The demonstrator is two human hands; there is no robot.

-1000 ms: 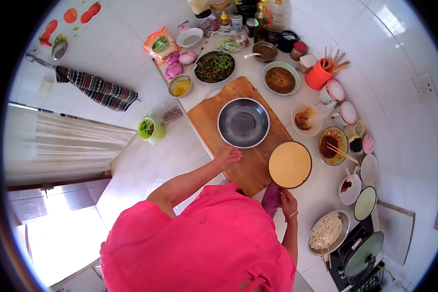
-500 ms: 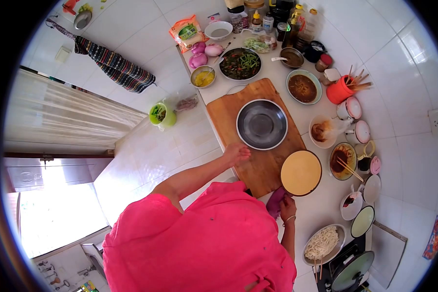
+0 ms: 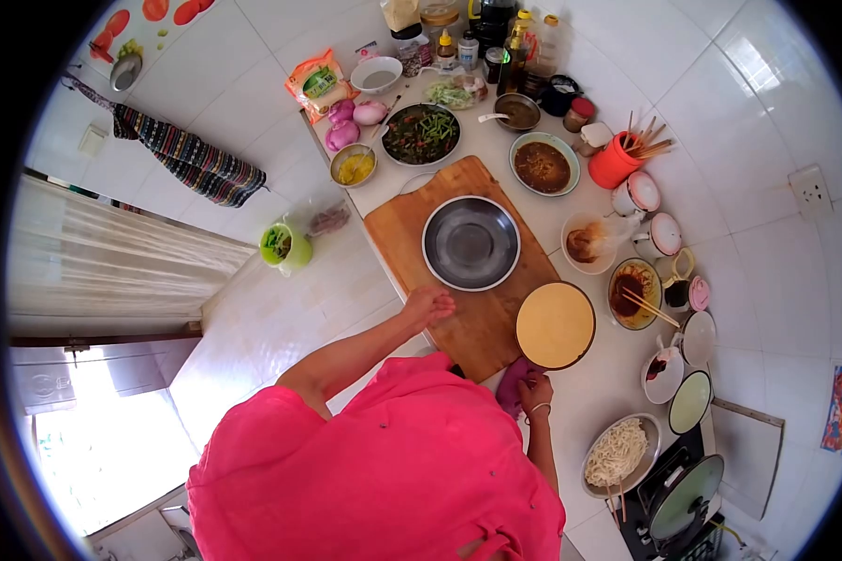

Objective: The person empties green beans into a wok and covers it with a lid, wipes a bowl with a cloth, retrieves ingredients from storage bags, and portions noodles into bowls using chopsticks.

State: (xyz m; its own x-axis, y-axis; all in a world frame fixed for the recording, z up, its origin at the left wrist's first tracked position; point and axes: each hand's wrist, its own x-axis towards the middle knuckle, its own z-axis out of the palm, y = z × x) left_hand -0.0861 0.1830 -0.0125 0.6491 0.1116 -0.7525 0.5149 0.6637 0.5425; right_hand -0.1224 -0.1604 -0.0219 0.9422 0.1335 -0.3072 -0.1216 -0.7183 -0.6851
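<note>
Grey bowl (image 3: pixel 471 243) just beyond the loose left hand (image 3: pixel 428 307), right hand (image 3: pixel 534 393) around purple cloth (image 3: pixel 511 387)

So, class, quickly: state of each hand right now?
Left hand: loosely open, nothing visibly held, by the cutting board.
Right hand: closed on the purple cloth.

1. Bright daylight pours from the opening (image 3: pixel 108 435) at lower left, burnt out to white.
2. The bench (image 3: pixel 571 411) is evenly lit, with soft, faint shadows.
3. Glare streaks the upper-right tiles (image 3: pixel 767 84).
4. Hands (image 3: pixel 428 307) show little motion blur; small distant details look soft.
5. Fisheye bends lines; black fills the corners, with colour fringing lower left.
</note>
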